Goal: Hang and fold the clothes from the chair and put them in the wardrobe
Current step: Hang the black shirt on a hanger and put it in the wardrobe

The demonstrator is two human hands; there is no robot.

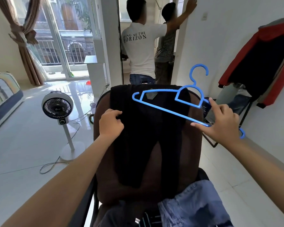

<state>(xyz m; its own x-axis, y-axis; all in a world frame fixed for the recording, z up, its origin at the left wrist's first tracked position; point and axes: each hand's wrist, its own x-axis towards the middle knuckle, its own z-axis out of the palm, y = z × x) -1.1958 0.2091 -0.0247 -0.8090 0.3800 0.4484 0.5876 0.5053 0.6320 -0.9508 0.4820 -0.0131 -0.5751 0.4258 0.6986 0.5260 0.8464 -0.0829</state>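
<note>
While the right hand [223, 118] pinches the blue hanger [167, 108], its bar slanting far-left, the left hand [111, 122], half-curled and empty, touches the black garment [146, 136] nearer.

Brightness: bright daylight indoors.
Source: glass balcony door [59, 38], at upper left.
Glare: white sheen on the floor tiles [39, 128] just below that door.
Shadows: soft; dark trousers [147, 136], right of the door, lose detail.
Distortion: wide-angle bending at the edges.
Blur: slight softness overall.
</note>
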